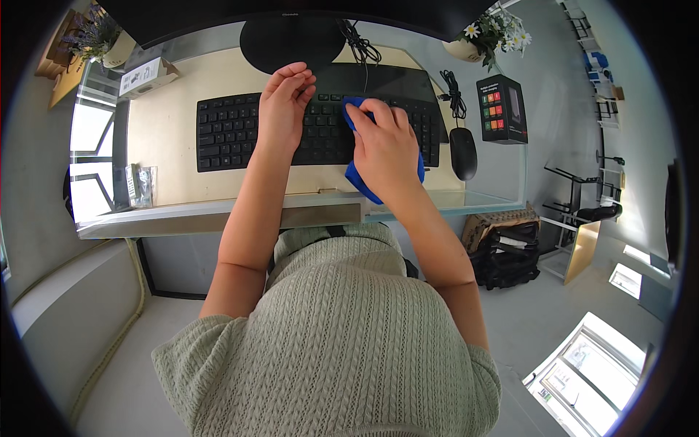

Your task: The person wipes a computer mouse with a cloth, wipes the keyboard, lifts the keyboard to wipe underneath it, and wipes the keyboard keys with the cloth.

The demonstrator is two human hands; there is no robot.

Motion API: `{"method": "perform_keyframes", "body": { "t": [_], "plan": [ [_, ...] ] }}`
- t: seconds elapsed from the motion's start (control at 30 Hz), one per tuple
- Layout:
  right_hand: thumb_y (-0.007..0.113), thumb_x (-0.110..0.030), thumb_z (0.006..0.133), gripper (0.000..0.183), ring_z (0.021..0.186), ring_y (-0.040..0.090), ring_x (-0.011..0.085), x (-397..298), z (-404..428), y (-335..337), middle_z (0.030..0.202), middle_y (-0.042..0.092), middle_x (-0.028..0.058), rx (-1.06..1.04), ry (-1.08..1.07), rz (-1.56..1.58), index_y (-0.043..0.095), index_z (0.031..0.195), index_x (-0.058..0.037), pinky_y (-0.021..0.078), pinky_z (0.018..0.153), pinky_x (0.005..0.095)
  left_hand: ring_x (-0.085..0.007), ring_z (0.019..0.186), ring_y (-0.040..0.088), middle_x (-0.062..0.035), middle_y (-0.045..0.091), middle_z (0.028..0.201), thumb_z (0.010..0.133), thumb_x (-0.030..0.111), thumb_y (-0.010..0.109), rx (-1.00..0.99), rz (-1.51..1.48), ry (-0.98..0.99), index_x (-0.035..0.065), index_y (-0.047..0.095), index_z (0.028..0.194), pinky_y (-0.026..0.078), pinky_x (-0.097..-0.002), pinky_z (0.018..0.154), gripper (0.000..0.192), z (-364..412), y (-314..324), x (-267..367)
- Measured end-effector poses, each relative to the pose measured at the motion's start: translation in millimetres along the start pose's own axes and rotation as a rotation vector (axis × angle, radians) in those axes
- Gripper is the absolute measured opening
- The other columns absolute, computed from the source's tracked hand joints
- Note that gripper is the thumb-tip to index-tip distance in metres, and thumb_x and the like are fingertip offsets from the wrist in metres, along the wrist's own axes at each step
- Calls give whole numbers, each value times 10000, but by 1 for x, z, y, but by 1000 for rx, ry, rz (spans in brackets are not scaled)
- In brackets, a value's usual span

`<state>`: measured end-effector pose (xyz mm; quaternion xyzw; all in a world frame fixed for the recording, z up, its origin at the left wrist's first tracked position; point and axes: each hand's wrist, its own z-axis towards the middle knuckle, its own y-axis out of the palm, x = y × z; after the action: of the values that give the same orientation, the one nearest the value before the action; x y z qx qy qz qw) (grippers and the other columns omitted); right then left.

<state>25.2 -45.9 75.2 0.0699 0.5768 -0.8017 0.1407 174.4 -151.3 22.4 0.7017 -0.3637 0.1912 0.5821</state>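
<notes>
A black computer keyboard [229, 134] lies on the desk in front of me, its middle and right side partly covered by my arms. Pressed onto the keys at its right is my right hand [387, 142], gripping a blue cloth [361, 183]. One end of the cloth sticks out past the fingertips, and the rest hangs below the palm over the keyboard's front edge. My left hand [285, 106] hovers over the keyboard's middle, fingers loosely curled and holding nothing. Beyond it stands the round black base [284, 46] of a monitor [295, 24].
To the right lie a black mouse [463, 155], a bundled cable [454, 101] and a black box [502, 112]. A white box [146, 78] and a small plastic bag [145, 185] are at the left. Flower pots [118, 52] flank the monitor. The desk has a glass edge [426, 205].
</notes>
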Motion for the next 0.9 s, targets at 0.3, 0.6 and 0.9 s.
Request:
{"method": "perform_keyframes", "body": {
  "t": [0.3,0.6,0.9],
  "plan": [
    [678,-87,819,365,992,558,244,-4,0,28,1078,588,1,-75,-49,-96,704,1183,-93,518,839,378,-179,1021,633,-65,668,1047,984,34,551,-5,-45,-44,27,632,1142,497,-319,922,178,3,-3,1],
    [649,-58,741,400,975,532,214,-22,-65,-6,1086,576,-8,-217,-104,-33,710,1136,-71,504,794,337,-164,1006,638,-65,672,1050,984,22,541,-18,-15,-32,28,631,1145,508,-292,901,185,1,-2,0],
    [680,-67,820,332,992,567,265,-19,0,-16,1136,615,13,-97,-54,156,707,1151,-80,519,870,375,-187,1013,636,-82,670,1040,979,14,542,1,-18,-11,12,628,1141,511,-315,942,183,5,0,-2]
  ]
}}
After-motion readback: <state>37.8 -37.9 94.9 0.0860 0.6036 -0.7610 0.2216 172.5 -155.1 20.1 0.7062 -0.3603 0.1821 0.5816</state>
